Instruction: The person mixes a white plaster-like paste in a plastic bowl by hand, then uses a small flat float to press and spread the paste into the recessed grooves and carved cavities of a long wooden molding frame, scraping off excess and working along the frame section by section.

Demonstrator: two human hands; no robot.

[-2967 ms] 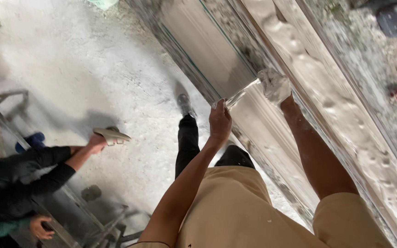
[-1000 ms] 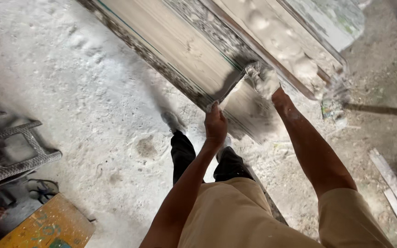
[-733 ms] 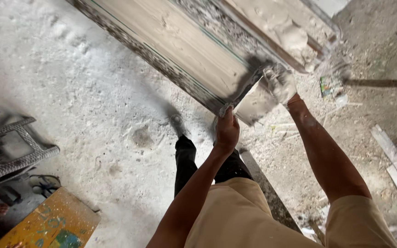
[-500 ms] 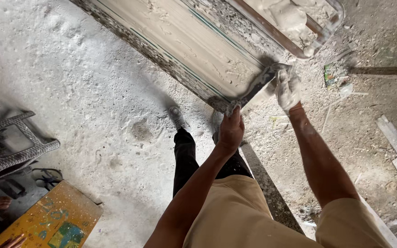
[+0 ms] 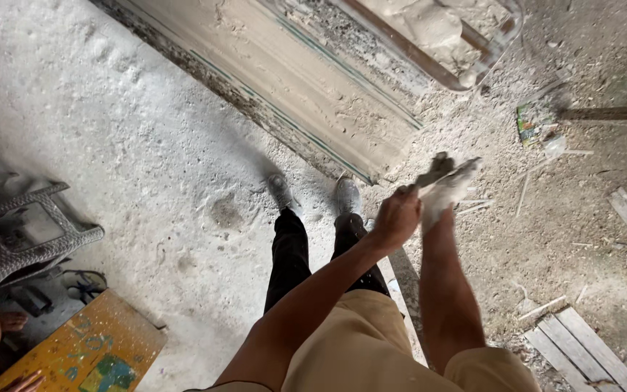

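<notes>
Plaster-caked trowel (image 5: 450, 173) sits clenched between your two hands: left hand (image 5: 396, 216) grips the near end, right hand (image 5: 438, 197) the blade, long axis running up-right, beyond the mould's (image 5: 313, 87) end.

dusty floor (image 5: 146, 145) bears long mould (image 5: 292, 87), planks (image 5: 582, 348).

Rough dusty concrete floor (image 5: 110, 145); plaster-caked metal scraper (image 5: 437, 174).
</notes>
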